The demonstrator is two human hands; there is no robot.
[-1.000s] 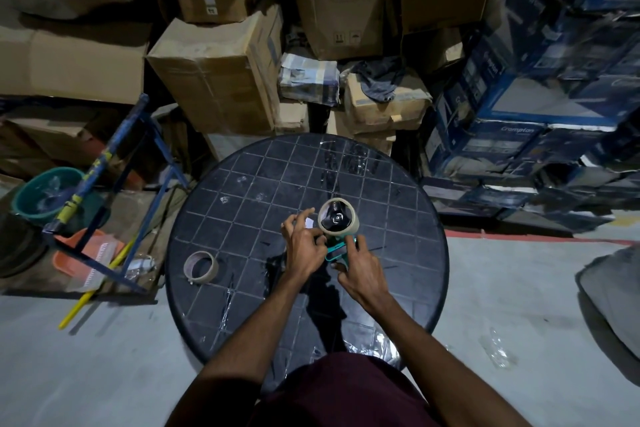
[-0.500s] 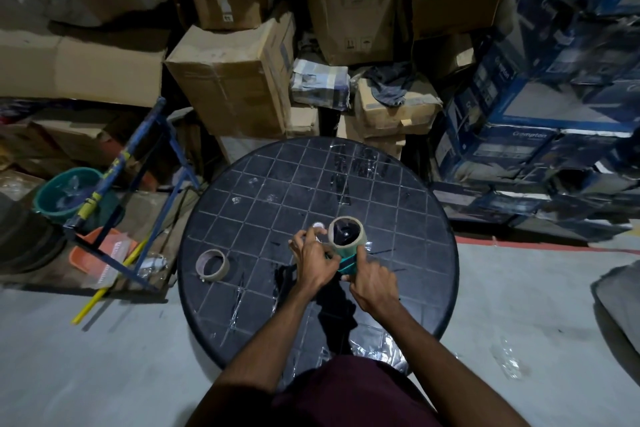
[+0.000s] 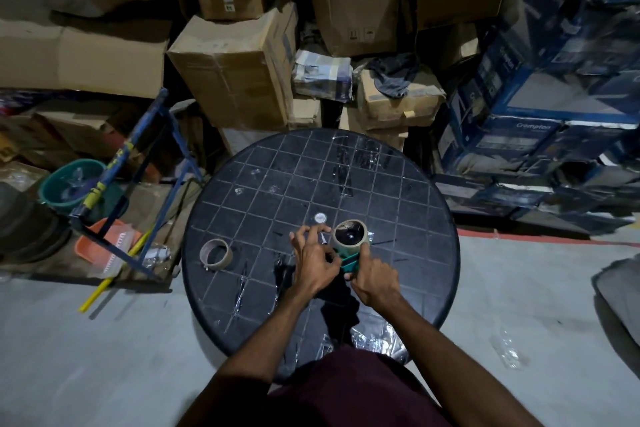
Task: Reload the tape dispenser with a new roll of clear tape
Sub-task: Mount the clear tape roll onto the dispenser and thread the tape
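Observation:
A teal tape dispenser (image 3: 349,262) stands over the round black table (image 3: 415,218), with a roll of clear tape (image 3: 350,237) mounted at its top. My right hand (image 3: 375,279) grips the dispenser's lower part, one finger lying along the roll's side. My left hand (image 3: 315,262) is at the dispenser's left side, thumb and fingers pinching at the tape end just left of the roll; the tape itself is too clear to make out. An empty cardboard tape core (image 3: 215,254) lies on the table's left part.
A small white disc (image 3: 320,217) lies on the table just beyond my left hand. Cardboard boxes (image 3: 235,73) and blue cartons (image 3: 519,135) crowd behind the table. A blue metal frame (image 3: 145,149), a green bucket (image 3: 69,184) and an orange tray (image 3: 107,243) stand at the left.
The dispenser and both hands stay together at the same spot on the table. My left fingers have shifted at the roll's left side. The white disc now shows beyond my left hand.

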